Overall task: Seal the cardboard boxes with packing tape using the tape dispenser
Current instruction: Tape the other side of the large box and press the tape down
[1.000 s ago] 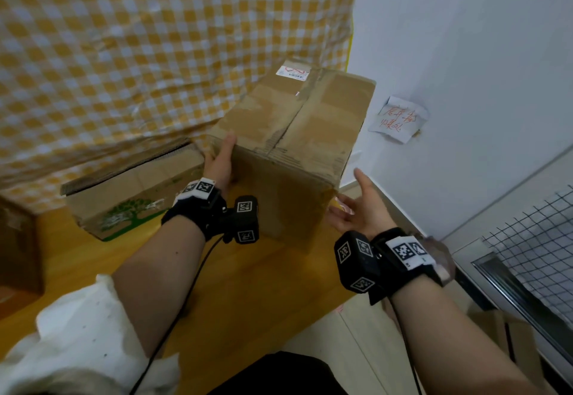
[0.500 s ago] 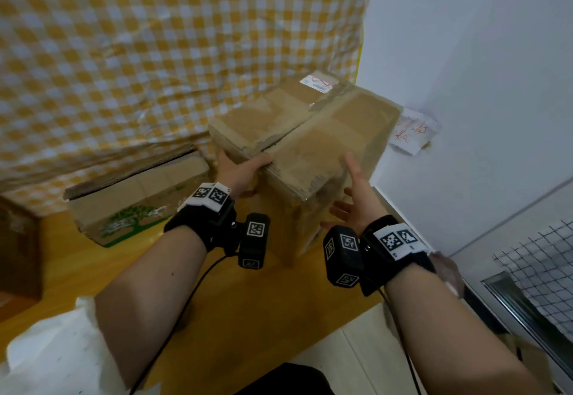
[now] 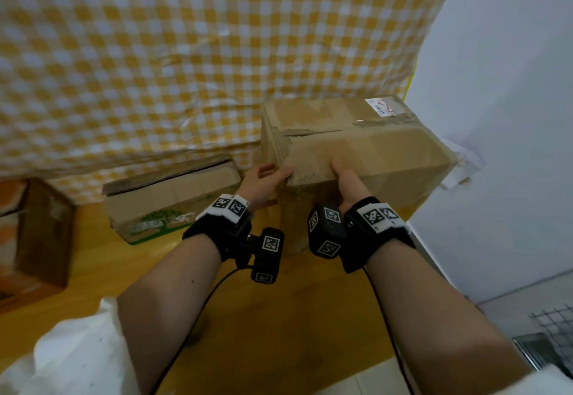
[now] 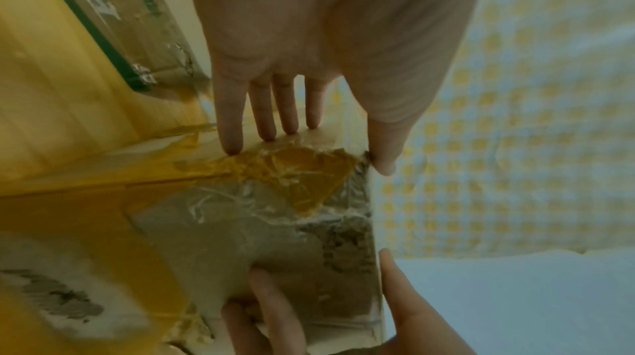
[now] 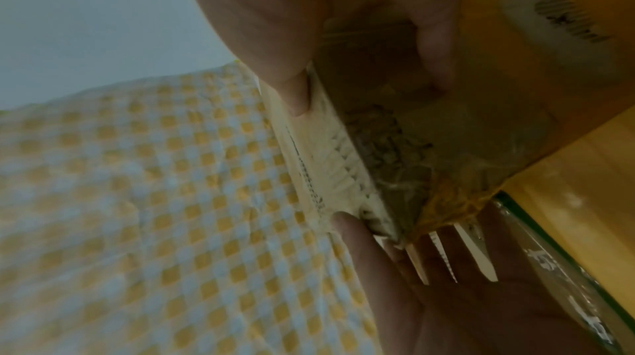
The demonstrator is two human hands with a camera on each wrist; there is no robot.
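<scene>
A large worn cardboard box (image 3: 372,153) with a white label and a split top seam is tilted near the wall, its near end towards me. My left hand (image 3: 265,177) grips the near left corner, thumb on the top edge and fingers (image 4: 261,116) against the side face. My right hand (image 3: 344,177) grips the same near edge further right, with its thumb (image 5: 295,89) on top and its fingers under the box's face (image 5: 412,130). No tape dispenser is in view.
A flat box with a green tree print (image 3: 173,202) lies to the left on the wooden surface (image 3: 279,317). A dark box (image 3: 40,233) stands at the far left. A yellow checked cloth (image 3: 186,53) hangs behind. The white wall (image 3: 511,115) and a paper note (image 3: 462,162) are on the right.
The big box has been turned and tipped, so that its near end faces me. My right hand moved from open beside the box to gripping its near edge. My left hand shifted to the corner.
</scene>
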